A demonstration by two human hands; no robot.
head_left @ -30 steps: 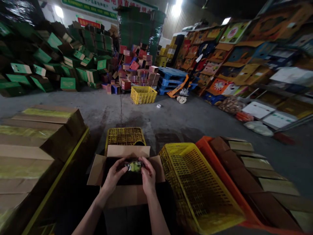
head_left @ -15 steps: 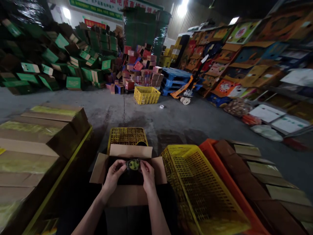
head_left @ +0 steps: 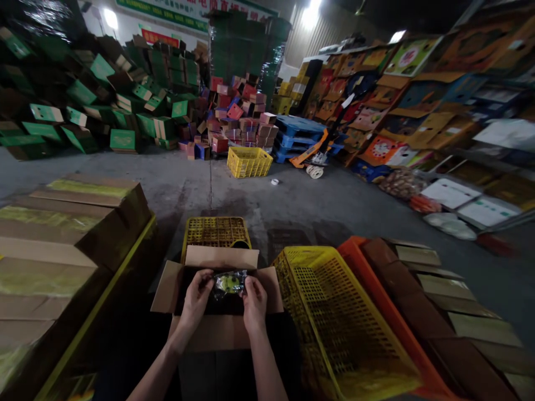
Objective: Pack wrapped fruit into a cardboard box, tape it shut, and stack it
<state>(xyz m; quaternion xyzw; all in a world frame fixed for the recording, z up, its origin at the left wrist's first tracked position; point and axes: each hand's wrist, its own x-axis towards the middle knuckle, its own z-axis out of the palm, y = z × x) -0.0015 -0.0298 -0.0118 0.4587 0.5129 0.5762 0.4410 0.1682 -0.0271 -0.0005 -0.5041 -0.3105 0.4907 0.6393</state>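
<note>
Between my hands is a small clear plastic packet (head_left: 229, 283) with something yellow-green inside; its exact kind I cannot make out. My left hand (head_left: 198, 295) pinches the packet's left end, and my right hand (head_left: 254, 301) pinches its right end. Both are held over an open cardboard box (head_left: 221, 257) whose flaps are spread outward. The inside of that box is dark, so its contents are hidden.
Right of the box stand a yellow plastic crate (head_left: 311, 253) and an orange crate (head_left: 355, 248) holding cardboard boxes. Closed, taped cartons (head_left: 45, 267) fill the left side. Another yellow crate (head_left: 215, 228) is just behind the box. Farther off are a pallet jack (head_left: 311, 153) and heaped green boxes (head_left: 123, 140).
The packet has turned between my hands, so its shiny clear wrapping now shows more. My right hand has shifted slightly to the right, and the whole view has moved a little.
</note>
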